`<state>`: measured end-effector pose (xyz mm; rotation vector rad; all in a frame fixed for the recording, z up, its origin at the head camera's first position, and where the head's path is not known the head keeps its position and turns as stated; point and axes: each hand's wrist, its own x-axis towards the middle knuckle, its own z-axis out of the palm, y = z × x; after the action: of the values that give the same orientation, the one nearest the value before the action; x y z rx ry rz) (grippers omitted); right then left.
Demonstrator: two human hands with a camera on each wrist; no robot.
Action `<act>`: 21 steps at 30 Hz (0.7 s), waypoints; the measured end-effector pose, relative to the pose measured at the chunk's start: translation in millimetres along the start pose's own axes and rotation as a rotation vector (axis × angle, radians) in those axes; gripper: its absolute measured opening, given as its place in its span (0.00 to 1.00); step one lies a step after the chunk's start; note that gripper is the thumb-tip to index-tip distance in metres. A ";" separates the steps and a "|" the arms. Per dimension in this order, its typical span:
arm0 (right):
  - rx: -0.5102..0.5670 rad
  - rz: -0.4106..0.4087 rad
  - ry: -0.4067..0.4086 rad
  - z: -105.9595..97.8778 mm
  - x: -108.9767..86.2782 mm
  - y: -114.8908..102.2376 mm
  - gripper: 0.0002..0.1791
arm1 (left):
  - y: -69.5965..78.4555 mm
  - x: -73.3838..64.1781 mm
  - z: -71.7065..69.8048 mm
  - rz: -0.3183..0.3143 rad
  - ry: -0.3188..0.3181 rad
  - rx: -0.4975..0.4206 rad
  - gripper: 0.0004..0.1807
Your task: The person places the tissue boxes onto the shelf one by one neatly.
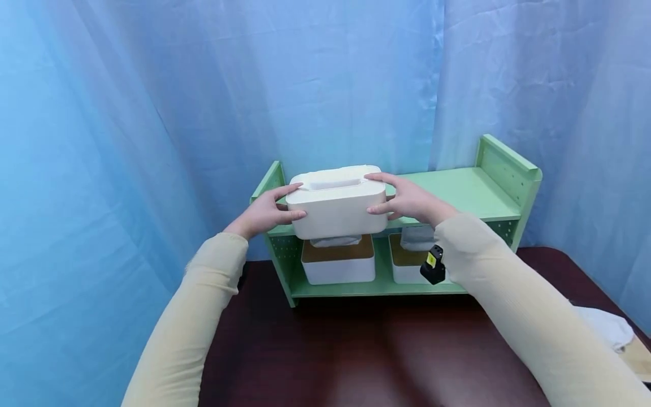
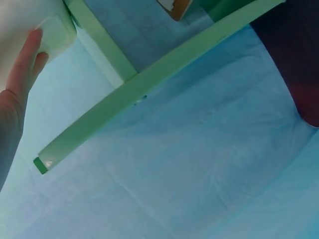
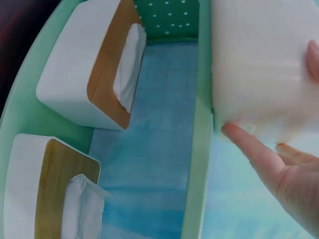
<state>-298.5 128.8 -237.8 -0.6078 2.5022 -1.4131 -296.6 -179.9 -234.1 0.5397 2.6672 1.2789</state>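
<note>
Both hands hold a white tissue box (image 1: pixel 338 213) with a tissue in its top slot, one hand at each end. My left hand (image 1: pixel 267 212) grips its left end, thumb on the front face and fingers on top. At the right end, my right hand (image 1: pixel 409 199) grips it the same way. In the head view the box overlaps the upper board of a green two-tier shelf (image 1: pixel 458 189). The right wrist view has the box (image 3: pixel 264 64) right beside that board's edge. Part of the left hand (image 2: pixel 22 74) shows at the left wrist view's edge.
On the lower tier stand two white tissue boxes with wooden tops, one at left (image 1: pixel 338 271) and one at right (image 1: pixel 404 275). The shelf stands on a dark red table (image 1: pixel 356 345). A white cloth (image 1: pixel 607 328) lies at the right. Blue curtains (image 1: pixel 203 113) hang behind.
</note>
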 end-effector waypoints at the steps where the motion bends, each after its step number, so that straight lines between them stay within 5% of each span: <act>1: -0.005 -0.006 0.020 1.0 2.2 1.2 0.44 | -0.6 1.2 0.1 -0.003 0.009 -0.007 0.40; 10: 0.011 -0.009 0.210 11.1 17.7 9.0 0.43 | -5.1 14.1 2.2 0.037 0.079 -0.002 0.41; 16: -0.004 -0.008 0.271 15.5 23.1 9.7 0.45 | -6.6 18.6 2.8 0.047 0.089 -0.024 0.43; 21: -0.019 -0.005 0.300 16.5 27.8 9.4 0.45 | -5.5 22.1 3.7 0.040 0.171 0.024 0.43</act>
<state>-319.6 107.9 -253.8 -0.4320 2.7435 -1.5886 -317.6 -172.1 -239.9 0.5108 2.8269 1.3630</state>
